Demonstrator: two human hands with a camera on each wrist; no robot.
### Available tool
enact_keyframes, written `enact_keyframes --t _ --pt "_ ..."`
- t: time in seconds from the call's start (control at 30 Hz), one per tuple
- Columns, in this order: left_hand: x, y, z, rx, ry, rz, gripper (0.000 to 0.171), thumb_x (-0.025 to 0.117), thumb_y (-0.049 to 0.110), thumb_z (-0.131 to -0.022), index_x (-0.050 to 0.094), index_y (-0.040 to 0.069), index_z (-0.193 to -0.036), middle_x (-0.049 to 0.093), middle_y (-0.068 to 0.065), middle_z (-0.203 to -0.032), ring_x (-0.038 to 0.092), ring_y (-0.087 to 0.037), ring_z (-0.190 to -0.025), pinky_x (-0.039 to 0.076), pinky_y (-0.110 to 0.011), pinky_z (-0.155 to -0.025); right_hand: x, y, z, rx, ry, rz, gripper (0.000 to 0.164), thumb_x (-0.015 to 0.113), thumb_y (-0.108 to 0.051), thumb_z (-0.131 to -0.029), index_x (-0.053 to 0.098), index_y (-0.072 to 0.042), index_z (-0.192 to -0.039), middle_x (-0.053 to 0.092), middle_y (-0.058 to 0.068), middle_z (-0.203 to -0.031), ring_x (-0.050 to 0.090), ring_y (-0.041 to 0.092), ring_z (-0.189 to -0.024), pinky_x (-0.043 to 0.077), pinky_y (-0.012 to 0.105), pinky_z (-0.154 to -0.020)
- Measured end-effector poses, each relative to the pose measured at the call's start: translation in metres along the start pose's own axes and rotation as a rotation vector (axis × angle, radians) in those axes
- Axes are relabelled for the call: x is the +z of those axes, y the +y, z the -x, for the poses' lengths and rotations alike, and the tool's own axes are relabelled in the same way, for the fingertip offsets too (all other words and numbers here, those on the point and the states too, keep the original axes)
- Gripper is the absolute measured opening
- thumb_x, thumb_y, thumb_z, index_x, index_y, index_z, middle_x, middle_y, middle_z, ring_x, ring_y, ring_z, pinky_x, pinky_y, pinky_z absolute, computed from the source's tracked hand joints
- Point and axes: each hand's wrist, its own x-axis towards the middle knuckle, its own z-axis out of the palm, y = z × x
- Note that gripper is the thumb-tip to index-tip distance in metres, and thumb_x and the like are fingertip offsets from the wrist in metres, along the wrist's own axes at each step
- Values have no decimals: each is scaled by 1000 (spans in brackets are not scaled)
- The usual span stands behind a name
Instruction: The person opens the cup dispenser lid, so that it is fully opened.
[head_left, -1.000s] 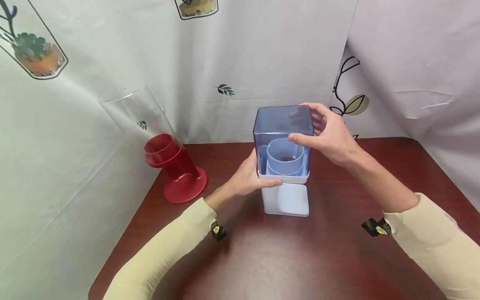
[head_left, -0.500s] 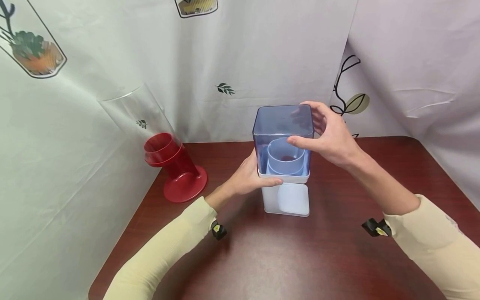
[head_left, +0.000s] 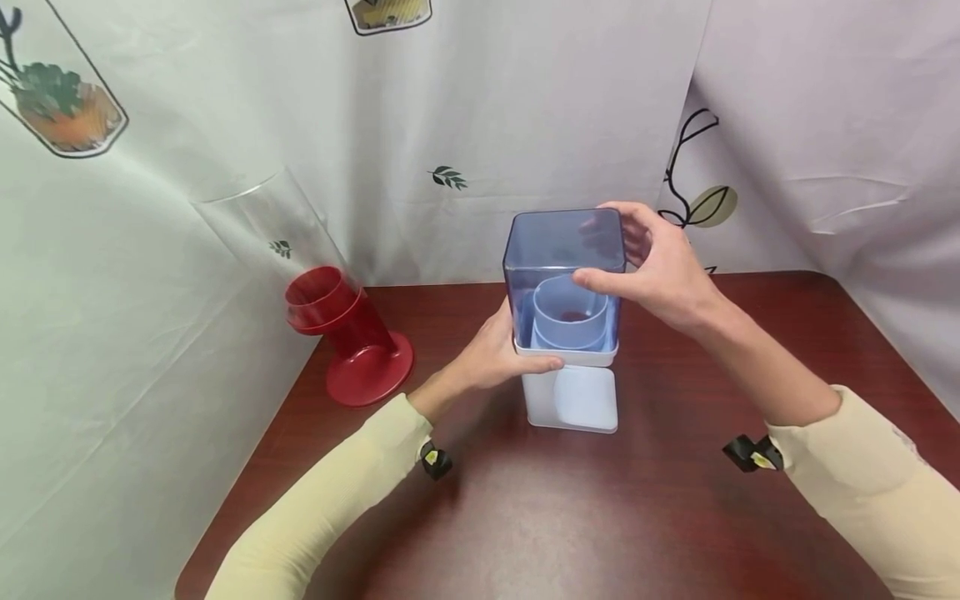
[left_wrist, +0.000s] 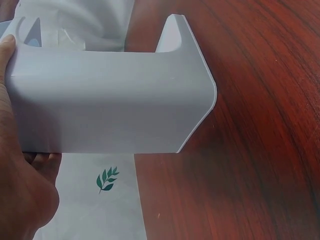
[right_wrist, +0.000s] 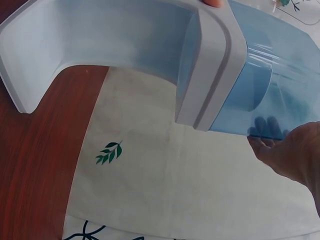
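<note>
A see-through blue square container point(head_left: 555, 237) sits upside down on the white rim of a white stand point(head_left: 588, 400), with a round blue collar point(head_left: 570, 329) visible inside. My left hand point(head_left: 495, 354) grips the stand just under that rim, thumb across the front and the other fingers behind. In the left wrist view, the stand's smooth side wall point(left_wrist: 110, 100) runs from the hand down to its foot. My right hand point(head_left: 663, 271) holds the container by its right side, thumb on the front face and fingertips round the back. The right wrist view shows the container meeting the rim point(right_wrist: 212, 70).
On the left of the dark red-brown table point(head_left: 487, 517) stands a red holder point(head_left: 367, 367) bearing a tall clear cylinder point(head_left: 277, 225). White printed cloth point(head_left: 562, 108) hangs close behind the table and along its sides.
</note>
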Motion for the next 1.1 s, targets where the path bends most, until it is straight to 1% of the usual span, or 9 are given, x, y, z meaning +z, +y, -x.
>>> enact_keyframes --t 0.2,0.3,0.43,0.47,0.6,0.7,0.83,1.0,1.1 --pt "0 -3 1 -8 26 -24 95 93 8 -77 36 9 -153 63 -12 -136 64 -19 -117 52 -39 -105 -2 -1 -3 23 -12 -31 73 89 -24 -87 51 -13 -149 64 3 -140 61 23 -131 44 46 -117" --pt "1 -15 0 -10 35 -33 98 94 10 -77 35 14 -154 63 -9 -137 64 -18 -117 53 -40 -105 -3 -1 -4 25 -16 -39 72 88 -24 -88 52 -13 -149 65 4 -139 62 22 -128 45 45 -115" --pt "2 -35 -3 -8 42 -51 101 97 16 -76 34 22 -155 62 1 -137 64 -15 -118 53 -39 -105 -3 -1 -6 26 -19 -44 71 88 -23 -88 52 -13 -149 66 4 -138 64 21 -126 47 42 -113" --pt "2 -37 -3 -10 41 -57 101 97 17 -76 34 23 -155 62 3 -137 64 -15 -119 53 -39 -105 -3 -1 -6 26 -18 -42 71 88 -23 -88 52 -13 -149 66 4 -138 64 21 -126 47 41 -113" --pt "1 -38 -3 -17 38 -57 103 97 17 -75 33 25 -155 62 5 -136 64 -14 -119 52 -38 -106 -2 0 -5 19 -12 -42 72 88 -22 -88 51 -12 -149 65 4 -139 63 22 -127 47 41 -114" --pt "1 -39 -3 -13 42 -55 105 98 16 -74 33 24 -156 62 1 -137 64 -15 -119 52 -39 -106 0 0 -4 11 -6 -45 72 88 -21 -88 51 -12 -149 65 3 -139 63 21 -126 48 38 -112" --pt "2 -40 -4 -3 30 -54 105 98 15 -74 33 23 -157 62 -2 -139 63 -17 -120 52 -42 -106 1 -1 -1 -16 3 -35 73 89 -19 -86 51 -12 -148 65 3 -138 63 20 -125 48 34 -111" --pt "1 -40 -5 -1 12 -122 95 97 23 -77 39 19 -153 64 1 -136 63 -14 -120 51 -37 -105 3 -7 1 -101 12 12 80 94 -14 -79 52 -12 -147 66 2 -135 63 18 -123 45 32 -113" --pt "2 -39 -5 -13 16 -155 91 96 27 -78 41 18 -151 64 2 -134 63 -13 -119 50 -35 -105 4 -11 1 -117 13 40 81 96 -16 -78 52 -12 -146 66 0 -134 63 17 -121 46 31 -111"
